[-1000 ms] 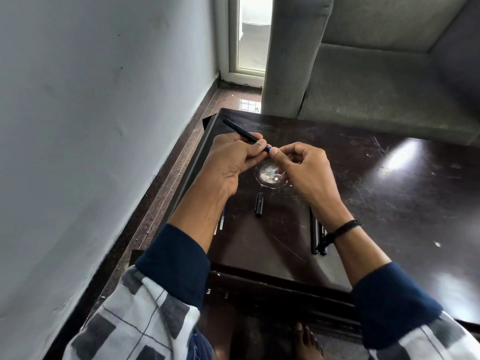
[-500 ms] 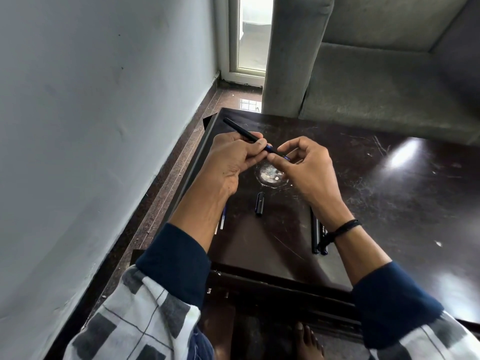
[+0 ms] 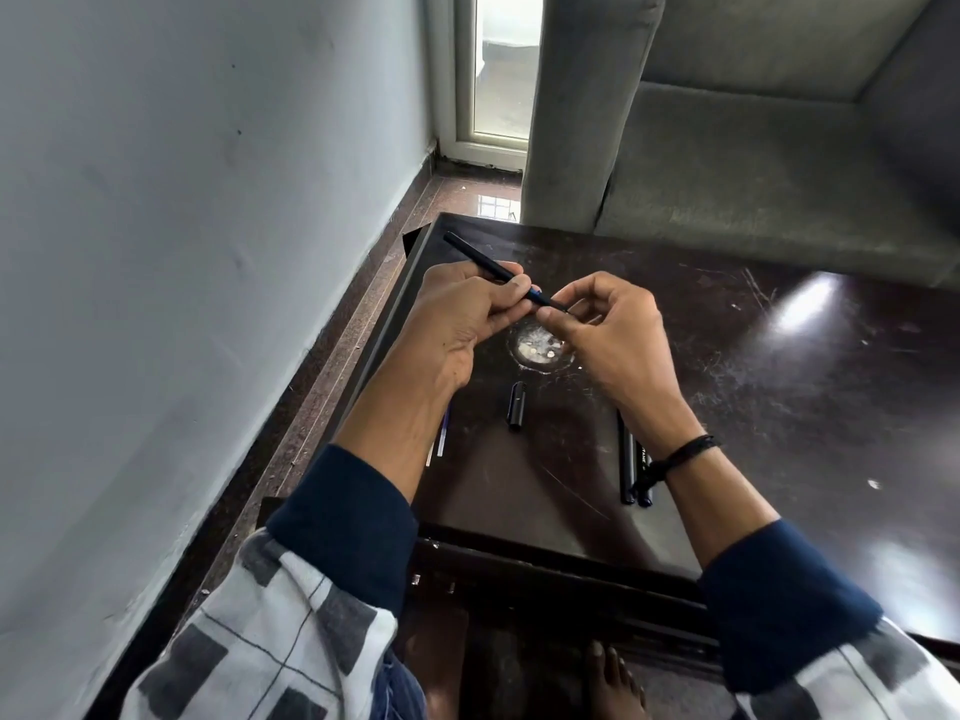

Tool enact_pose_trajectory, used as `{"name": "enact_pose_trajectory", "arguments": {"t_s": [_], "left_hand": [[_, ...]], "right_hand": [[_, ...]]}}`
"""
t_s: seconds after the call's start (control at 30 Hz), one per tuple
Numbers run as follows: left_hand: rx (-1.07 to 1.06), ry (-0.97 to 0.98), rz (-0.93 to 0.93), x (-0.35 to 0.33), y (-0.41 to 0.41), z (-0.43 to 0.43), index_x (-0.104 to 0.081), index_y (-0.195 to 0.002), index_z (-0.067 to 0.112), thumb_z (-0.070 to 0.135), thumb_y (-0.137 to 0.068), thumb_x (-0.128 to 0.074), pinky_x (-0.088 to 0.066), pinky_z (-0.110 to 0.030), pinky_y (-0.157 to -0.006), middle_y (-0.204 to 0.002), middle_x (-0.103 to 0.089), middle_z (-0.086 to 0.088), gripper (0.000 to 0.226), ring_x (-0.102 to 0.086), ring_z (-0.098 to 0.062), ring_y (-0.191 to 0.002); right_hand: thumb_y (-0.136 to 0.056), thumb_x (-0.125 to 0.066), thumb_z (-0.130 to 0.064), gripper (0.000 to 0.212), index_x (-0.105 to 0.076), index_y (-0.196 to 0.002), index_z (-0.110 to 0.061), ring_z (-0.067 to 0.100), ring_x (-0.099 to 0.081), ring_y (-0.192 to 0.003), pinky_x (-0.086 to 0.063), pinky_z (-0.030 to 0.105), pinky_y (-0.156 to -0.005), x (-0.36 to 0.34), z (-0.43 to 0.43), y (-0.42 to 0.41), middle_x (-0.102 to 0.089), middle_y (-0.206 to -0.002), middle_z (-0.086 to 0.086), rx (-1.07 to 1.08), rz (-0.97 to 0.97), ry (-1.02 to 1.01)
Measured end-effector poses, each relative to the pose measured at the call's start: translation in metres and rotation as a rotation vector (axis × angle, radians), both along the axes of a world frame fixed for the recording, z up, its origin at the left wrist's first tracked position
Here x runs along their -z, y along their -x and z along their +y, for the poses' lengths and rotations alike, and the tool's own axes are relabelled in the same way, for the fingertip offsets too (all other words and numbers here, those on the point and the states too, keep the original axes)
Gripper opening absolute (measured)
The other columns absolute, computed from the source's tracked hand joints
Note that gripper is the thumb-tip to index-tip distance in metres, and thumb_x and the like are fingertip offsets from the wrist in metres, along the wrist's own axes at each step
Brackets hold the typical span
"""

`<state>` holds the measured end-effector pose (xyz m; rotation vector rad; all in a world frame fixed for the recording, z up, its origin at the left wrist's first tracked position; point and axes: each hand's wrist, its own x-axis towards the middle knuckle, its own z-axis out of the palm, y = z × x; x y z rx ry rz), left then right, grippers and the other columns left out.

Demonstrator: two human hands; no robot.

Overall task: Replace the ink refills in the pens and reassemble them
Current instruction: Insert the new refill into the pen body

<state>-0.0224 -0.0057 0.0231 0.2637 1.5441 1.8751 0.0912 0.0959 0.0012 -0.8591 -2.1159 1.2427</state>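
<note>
Table (image 3: 779,387): two pens (image 3: 626,462) partly hidden behind the right wrist (image 3: 675,439).

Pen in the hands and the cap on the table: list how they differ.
The pen is long and thin; the cap is short. The left hand grips the pen in the air while the right hand pinches its tip; the cap lies untouched on the table. Both are dark.
</note>
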Motion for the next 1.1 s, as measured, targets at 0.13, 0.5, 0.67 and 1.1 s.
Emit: {"name": "enact_pose_trajectory", "arguments": {"t_s": [0.13, 0.5, 0.67, 1.1], "left_hand": [[0.001, 0.001, 0.008, 0.0003, 0.0002, -0.0002, -0.070, -0.090, -0.001, -0.010, -0.087, -0.067, -0.062, -0.024, -0.075, -0.088, -0.071, -0.014, 0.010, -0.073, -0.019, -0.082], [0.008, 0.012, 0.023, 0.0003, 0.0000, -0.0009, -0.070, -0.097, -0.004, -0.009, -0.088, -0.067, -0.062, -0.027, -0.078, -0.093, -0.071, -0.016, 0.011, -0.073, -0.023, -0.091], [0.013, 0.001, 0.029, -0.0005, -0.0003, -0.0002, -0.069, -0.097, -0.005, -0.010, -0.088, -0.066, -0.062, -0.028, -0.079, -0.091, -0.069, -0.015, 0.010, -0.073, -0.020, -0.086], [0.020, 0.015, 0.049, 0.0005, -0.0008, 0.0001, -0.069, -0.098, -0.005, -0.009, -0.088, -0.067, -0.062, -0.027, -0.079, -0.093, -0.070, -0.016, 0.011, -0.073, -0.020, -0.087]], "right_hand": [[-0.093, -0.073, -0.038, 0.020, -0.071, -0.080, -0.023, 0.012, -0.064, -0.063, -0.056, 0.039, -0.068, 0.0002, -0.0022, 0.0003, -0.071, -0.069, 0.002, 0.013, -0.014, 0.008], [-0.088, -0.081, -0.032, 0.014, -0.070, -0.082, -0.025, 0.012, -0.064, -0.064, -0.058, 0.040, -0.068, -0.0014, -0.0023, 0.0005, -0.073, -0.076, 0.006, 0.002, -0.012, 0.008], [-0.092, -0.072, -0.046, 0.025, -0.071, -0.081, -0.024, 0.010, -0.063, -0.060, -0.057, 0.041, -0.068, -0.0022, -0.0036, 0.0006, -0.071, -0.072, 0.005, 0.014, -0.002, 0.017], [-0.092, -0.074, -0.040, 0.021, -0.072, -0.079, -0.023, 0.012, -0.064, -0.063, -0.059, 0.045, -0.072, -0.0012, -0.0024, 0.0015, -0.070, -0.068, -0.001, 0.010, -0.017, 0.017]]}}
